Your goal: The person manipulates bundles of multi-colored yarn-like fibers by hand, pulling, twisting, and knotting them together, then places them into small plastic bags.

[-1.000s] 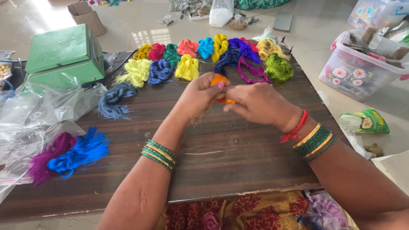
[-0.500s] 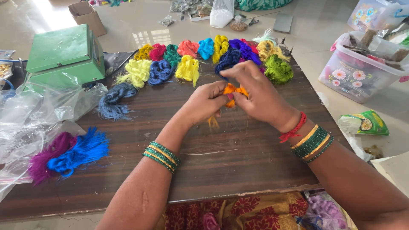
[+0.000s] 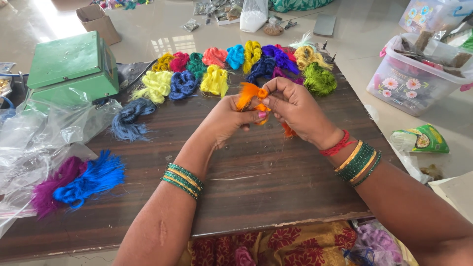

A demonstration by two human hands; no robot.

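Both hands are meeting over the wooden board (image 3: 295,197), and the orange thread bundle (image 3: 250,93) is sitting right between the fingertips. The left hand (image 3: 227,120) is pinching it from below, thumb pressed on the strands; the right hand (image 3: 295,108) is curling closed around the other end, with an orange tail poking out beneath its fingers. Just beyond the fingers, the yellow skein (image 3: 215,80) and the green skein (image 3: 319,79) are lying apart. Judging by this grip, keeping the strands taut and the pinch close to the fold is looking wise, so nothing is slipping loose.
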